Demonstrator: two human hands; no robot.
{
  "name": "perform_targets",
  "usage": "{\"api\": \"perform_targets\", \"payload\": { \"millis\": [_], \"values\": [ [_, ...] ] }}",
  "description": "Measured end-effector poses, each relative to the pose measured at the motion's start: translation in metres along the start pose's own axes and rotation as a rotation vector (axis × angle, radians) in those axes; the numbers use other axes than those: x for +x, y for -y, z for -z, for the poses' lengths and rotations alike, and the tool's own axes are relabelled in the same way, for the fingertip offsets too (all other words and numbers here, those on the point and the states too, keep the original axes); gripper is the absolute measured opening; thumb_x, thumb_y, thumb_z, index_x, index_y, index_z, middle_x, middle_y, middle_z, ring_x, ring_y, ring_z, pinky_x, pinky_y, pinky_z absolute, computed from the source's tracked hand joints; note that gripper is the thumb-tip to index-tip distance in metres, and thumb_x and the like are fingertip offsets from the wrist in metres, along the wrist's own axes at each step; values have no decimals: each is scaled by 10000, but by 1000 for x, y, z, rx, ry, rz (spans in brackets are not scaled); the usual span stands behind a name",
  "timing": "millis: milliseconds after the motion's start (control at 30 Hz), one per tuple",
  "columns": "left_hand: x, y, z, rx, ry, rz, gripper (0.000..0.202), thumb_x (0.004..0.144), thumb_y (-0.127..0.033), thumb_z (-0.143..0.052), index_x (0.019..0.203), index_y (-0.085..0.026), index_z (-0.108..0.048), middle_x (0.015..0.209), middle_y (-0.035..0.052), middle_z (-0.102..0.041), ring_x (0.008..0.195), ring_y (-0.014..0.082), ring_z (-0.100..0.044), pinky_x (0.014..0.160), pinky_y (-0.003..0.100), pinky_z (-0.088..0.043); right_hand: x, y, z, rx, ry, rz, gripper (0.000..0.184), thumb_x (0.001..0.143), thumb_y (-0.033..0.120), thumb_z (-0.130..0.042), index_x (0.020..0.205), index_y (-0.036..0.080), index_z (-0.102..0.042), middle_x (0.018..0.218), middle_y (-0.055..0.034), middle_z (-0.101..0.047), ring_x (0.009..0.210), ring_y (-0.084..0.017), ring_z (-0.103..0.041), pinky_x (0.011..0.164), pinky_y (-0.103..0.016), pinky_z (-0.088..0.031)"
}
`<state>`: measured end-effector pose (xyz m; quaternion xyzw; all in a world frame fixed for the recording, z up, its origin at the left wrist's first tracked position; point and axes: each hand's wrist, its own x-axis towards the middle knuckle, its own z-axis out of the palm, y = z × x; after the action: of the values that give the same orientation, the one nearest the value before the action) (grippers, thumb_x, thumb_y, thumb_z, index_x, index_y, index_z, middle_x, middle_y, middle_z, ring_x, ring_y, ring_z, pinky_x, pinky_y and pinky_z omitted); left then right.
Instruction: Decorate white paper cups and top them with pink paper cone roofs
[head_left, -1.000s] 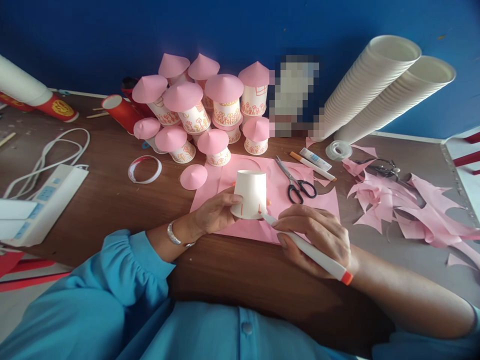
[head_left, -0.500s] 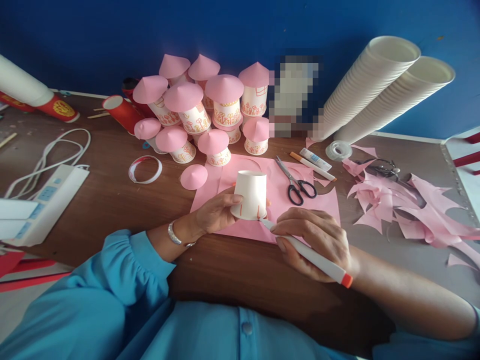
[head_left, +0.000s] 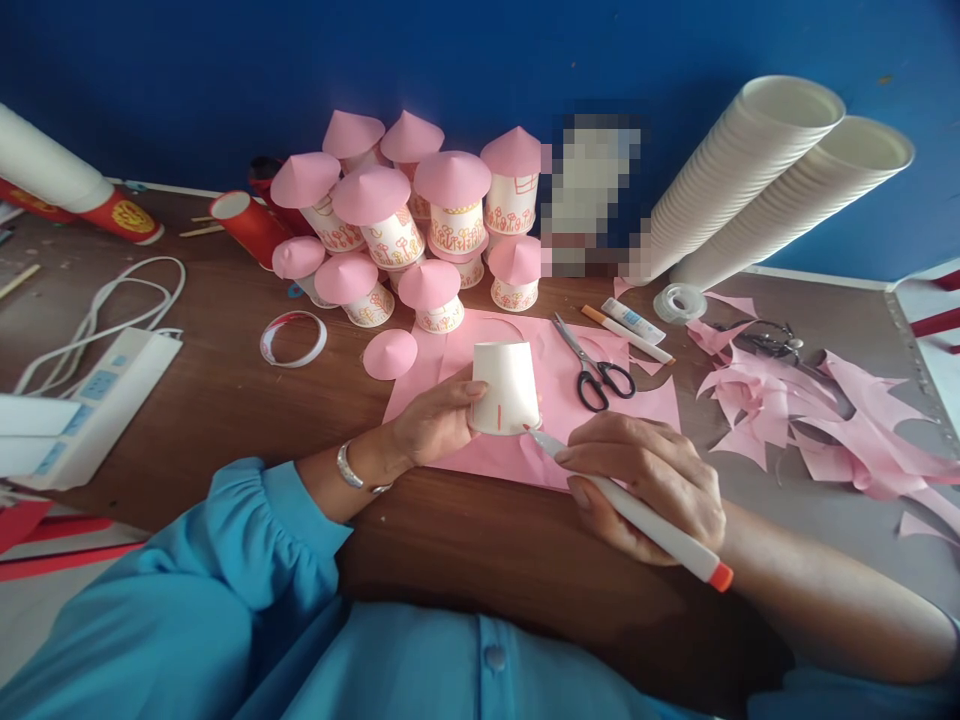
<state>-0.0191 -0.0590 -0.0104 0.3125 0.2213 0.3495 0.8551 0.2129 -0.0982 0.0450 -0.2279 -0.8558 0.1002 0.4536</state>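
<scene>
My left hand [head_left: 435, 422] grips an upside-down white paper cup [head_left: 507, 386] that stands on a pink paper sheet [head_left: 555, 385]. The cup bears a short orange line near its rim. My right hand [head_left: 649, 483] is closed round a white marker with an orange end [head_left: 637, 510]; its tip sits right beside the cup's lower right edge. A loose pink paper cone [head_left: 390, 352] lies left of the cup.
A cluster of decorated cups with pink cone roofs [head_left: 420, 230] stands at the back. Scissors [head_left: 596, 365], a glue stick [head_left: 631, 320], a tape roll [head_left: 679, 302] and pink scraps [head_left: 810, 410] lie right. Two stacks of white cups [head_left: 757, 170] lean against the blue wall. A power strip [head_left: 97, 395] sits left.
My right hand and the marker have shifted slightly right and down, the tip coming off the cup's side to its lower right edge. The left hand has kept hold of the cup.
</scene>
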Motion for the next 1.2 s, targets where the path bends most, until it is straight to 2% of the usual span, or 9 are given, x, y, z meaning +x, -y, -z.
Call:
{"api": "perform_targets", "payload": {
  "millis": [67, 133, 233, 300, 533, 1000, 1200],
  "values": [
    [-1, -1, 0, -22, 21, 14, 584, 861, -455, -746, 1363, -192, -607, 1200, 140, -758, 1095, 358, -730, 961, 509, -535, -1, -1, -1, 3, -3, -8, 222, 880, 46, -597, 1075, 150, -626, 773, -50, -695, 686, -179, -712, 575, -284, -617],
    [-1, -1, 0, -24, 45, 10, 602, 879, -499, -722, 1373, -178, -598, 1246, 169, -741, 1116, 376, -724, 923, 495, -548, -1, -1, -1, 6, -4, -14, 218, 882, 51, -598, 1073, 151, -626, 777, -46, -694, 685, -178, -710, 577, -286, -617],
    [-1, -1, 0, 2, 56, 1, 605, 887, -565, -705, 1312, -141, -634, 1262, 201, -730, 1145, 384, -709, 891, 456, -554, -1, -1, -2, -4, 1, -20, 209, 884, 50, -593, 1061, 155, -622, 775, -47, -696, 673, -175, -699, 565, -285, -608],
    [0, -1, -1, 21, 44, 17, 582, 885, -562, -709, 1261, -121, -657, 1216, 206, -744, 1153, 387, -704, 921, 471, -550, -1, -1, -3, -9, 0, -20, 210, 886, 48, -591, 1060, 162, -620, 775, -44, -696, 674, -176, -697, 556, -286, -603],
    [1, -3, -5, 67, 33, 38, 535, 869, -555, -729, 1169, -114, -687, 1091, 182, -766, 1142, 372, -703, 1017, 499, -511, -1, -3, -7, -25, 12, -15, 189, 891, 53, -602, 1049, 153, -623, 787, -46, -692, 693, -168, -703, 572, -268, -609],
    [1, -4, -6, 92, 8, 37, 489, 851, -533, -759, 1128, -137, -692, 1121, 164, -758, 1147, 353, -700, 1009, 475, -524, -1, -3, -7, -37, 16, -19, 164, 914, 65, -599, 1051, 152, -622, 788, -52, -699, 691, -161, -706, 571, -268, -608],
    [0, -1, 0, 63, 16, 40, 438, 867, -511, -753, 1101, -143, -716, 1104, 147, -751, 1068, 299, -695, 998, 448, -519, -1, -3, -7, -46, 18, -15, 166, 899, 50, -608, 1037, 142, -623, 787, -63, -700, 680, -173, -712, 563, -272, -603]
  ]
}}
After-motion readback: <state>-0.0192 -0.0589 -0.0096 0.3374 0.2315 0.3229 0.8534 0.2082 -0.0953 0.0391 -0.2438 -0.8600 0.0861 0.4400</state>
